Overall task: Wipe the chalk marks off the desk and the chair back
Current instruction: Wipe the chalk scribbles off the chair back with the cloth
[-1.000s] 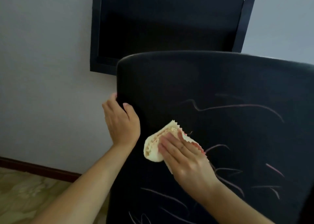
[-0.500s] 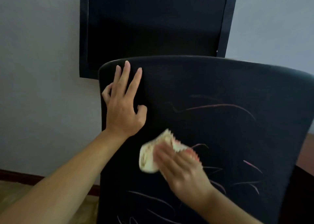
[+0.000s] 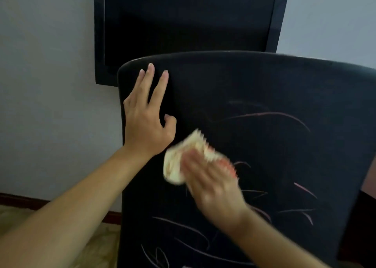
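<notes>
Left hand [image 3: 146,125] flat, fingers straight, on chair back [image 3: 264,97]; blurred right hand [image 3: 213,188] pressing cloth [image 3: 179,162] onto chalk marks [image 3: 264,115], grip unclear.

wall [image 3: 44,84]: pale grey | black panel [image 3: 187,17] | dark skirting [image 3: 20,199] | beige floor [image 3: 16,212]

Room dim, light soft and cool, no hard shadows. My right hand [image 3: 211,184] smeared by motion blur, cloth [image 3: 183,162] under it blurred too. My left hand [image 3: 146,123] sharp, nails clear. Chair back [image 3: 264,88] nearly black, weave lost; chalk marks [image 3: 264,115] faint. Pale sheen down left frame of dark screen [image 3: 183,23]. Straight edges bow near borders.
</notes>
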{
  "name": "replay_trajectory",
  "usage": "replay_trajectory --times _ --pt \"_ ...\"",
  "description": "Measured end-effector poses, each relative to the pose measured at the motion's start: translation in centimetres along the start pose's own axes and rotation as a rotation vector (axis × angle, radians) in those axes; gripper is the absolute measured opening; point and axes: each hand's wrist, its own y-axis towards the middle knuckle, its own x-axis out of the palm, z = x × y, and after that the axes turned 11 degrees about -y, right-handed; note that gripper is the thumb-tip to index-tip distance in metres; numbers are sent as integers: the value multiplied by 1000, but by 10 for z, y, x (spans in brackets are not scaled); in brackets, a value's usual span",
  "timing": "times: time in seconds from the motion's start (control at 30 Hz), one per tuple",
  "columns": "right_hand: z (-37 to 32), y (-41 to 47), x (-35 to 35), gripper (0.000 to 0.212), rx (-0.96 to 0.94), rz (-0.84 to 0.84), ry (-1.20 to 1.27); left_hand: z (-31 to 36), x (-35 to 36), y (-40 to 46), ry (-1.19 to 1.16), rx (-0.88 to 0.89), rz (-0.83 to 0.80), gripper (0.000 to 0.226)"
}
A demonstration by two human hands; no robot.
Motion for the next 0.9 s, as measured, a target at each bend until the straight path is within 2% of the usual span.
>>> replay_trajectory --times 0.13,0.2,0.27,0.4,0.53,0.63,0.73,0.83,0.9 --pt "-50 -56 12 35 -153 -235 59 1 -6 -2 56 -17 -46 75" --pt "-53 -52 9 36 -183 -268 67 -1 -10 -3 61 -39 -70 76" --pt "-41 -35 3 36 -162 -225 50 -4 -14 -3 54 -31 -88 76" --pt "6 28 -13 35 27 -84 -35 -6 -15 -1 52 -2 -56 74" --pt "26 64 -13 37 94 -33 -116 -9 -13 0 41 3 0 67" --pt "-3 29 1 32 12 -48 -80 -12 -13 -1 33 22 -16 68" --pt "-24 -7 3 32 -156 -169 -15 -13 -17 0 52 33 -57 68" --pt "-2 13 -5 36 -254 -186 -32 -11 -21 1 53 22 -85 70" --pt "26 47 -15 35 -192 -101 -73 -11 -21 -1 49 18 -91 71"
